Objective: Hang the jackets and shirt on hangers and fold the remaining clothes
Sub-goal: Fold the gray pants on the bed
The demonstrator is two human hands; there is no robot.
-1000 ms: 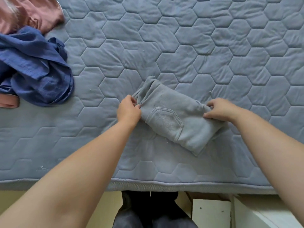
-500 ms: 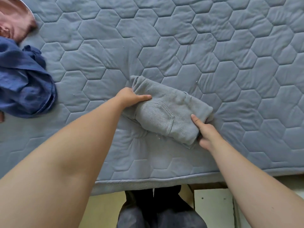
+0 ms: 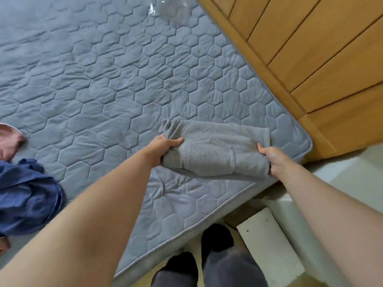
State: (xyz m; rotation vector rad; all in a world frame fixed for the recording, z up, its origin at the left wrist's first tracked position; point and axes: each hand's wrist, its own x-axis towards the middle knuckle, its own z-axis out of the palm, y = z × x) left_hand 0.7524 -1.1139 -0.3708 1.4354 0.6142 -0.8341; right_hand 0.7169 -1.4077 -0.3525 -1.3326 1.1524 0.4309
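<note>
Near the bed (image 3: 124, 90) corner by the wooden headboard (image 3: 310, 59), the folded grey garment (image 3: 215, 154) is pinched at its 2 ends by left hand (image 3: 163, 148) and right hand (image 3: 271, 160), thumbs on top. Looks soft, thick and light; I'd support both ends or it unfolds.

Your bare arms stretch forward; your left hand (image 3: 165, 147) and right hand (image 3: 271, 160) each grip an end of the folded grey fleece garment (image 3: 215, 156), thumbs on top.
</note>
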